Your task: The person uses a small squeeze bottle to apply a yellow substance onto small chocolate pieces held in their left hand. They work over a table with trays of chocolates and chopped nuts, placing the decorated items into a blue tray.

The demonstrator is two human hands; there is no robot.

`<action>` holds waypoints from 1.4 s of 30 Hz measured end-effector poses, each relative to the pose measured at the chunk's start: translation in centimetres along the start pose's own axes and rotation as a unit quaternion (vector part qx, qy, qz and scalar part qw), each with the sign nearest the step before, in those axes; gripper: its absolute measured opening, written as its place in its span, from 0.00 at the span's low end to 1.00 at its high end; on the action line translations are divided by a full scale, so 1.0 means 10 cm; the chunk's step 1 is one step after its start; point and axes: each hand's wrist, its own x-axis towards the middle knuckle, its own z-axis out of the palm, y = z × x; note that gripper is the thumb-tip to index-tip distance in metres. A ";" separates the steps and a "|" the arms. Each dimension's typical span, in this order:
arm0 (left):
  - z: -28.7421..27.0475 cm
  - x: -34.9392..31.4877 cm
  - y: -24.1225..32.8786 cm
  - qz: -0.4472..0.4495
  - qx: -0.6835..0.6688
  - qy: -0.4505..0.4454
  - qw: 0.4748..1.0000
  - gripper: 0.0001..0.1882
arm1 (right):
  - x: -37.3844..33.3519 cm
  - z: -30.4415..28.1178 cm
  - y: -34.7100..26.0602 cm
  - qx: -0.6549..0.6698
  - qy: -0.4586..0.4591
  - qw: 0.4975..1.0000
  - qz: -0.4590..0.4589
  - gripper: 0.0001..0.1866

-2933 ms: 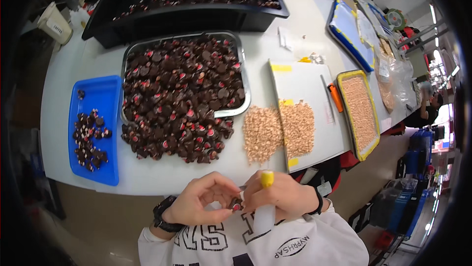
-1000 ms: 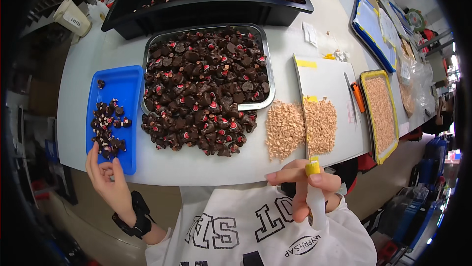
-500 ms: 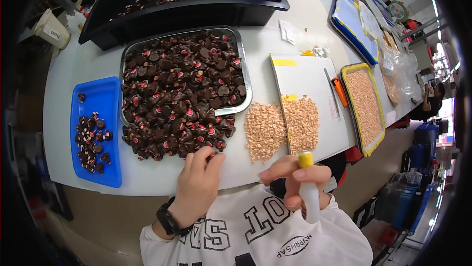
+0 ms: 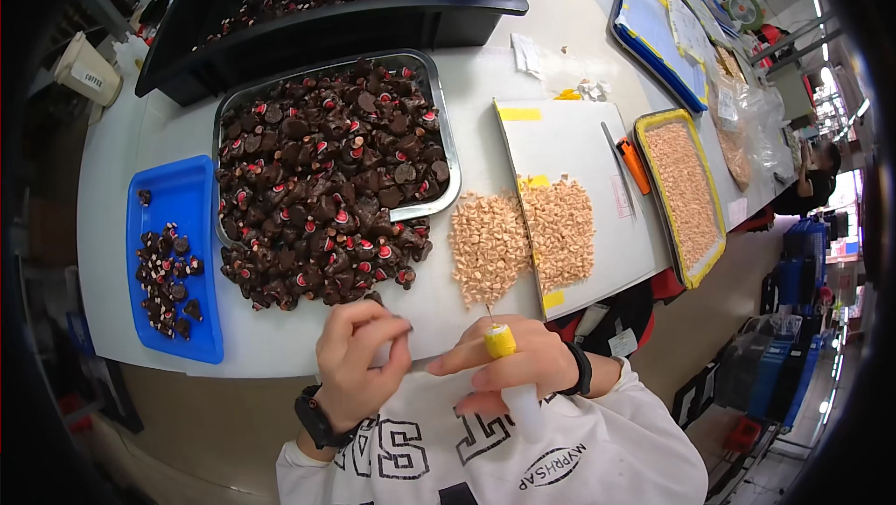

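Left hand [image 4: 359,356]: fingers pinched together at small dark brown piece from heap spilling off steel tray [image 4: 431,71]. Right hand [image 4: 513,370]: clamped round white, yellow-collared needle-tipped bottle [image 4: 509,370]. Step judged: dosing piece. Next needs tip aligned with piece.

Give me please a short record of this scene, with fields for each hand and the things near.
left hand: fingers pinched together at the table edge; any held piece is hidden
right hand: grips a white squeeze bottle with yellow needle tip
metal tray: heaped with small dark pieces, overflowing
blue tray: fewer dark pieces
beige pellets: two piles
table: white
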 end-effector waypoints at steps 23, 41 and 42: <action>0.01 -0.12 -0.05 -0.157 -0.582 -0.022 0.798 0.21 | -0.04 0.05 0.05 0.049 0.106 0.993 0.030 0.43; -0.03 -0.14 -0.05 -0.192 -0.569 -0.074 0.796 0.21 | 0.04 0.07 0.06 0.052 0.086 0.995 0.000 0.32; -0.04 -0.14 -0.06 -0.190 -0.567 -0.077 0.798 0.21 | 0.04 0.07 0.07 0.052 0.088 0.995 0.003 0.32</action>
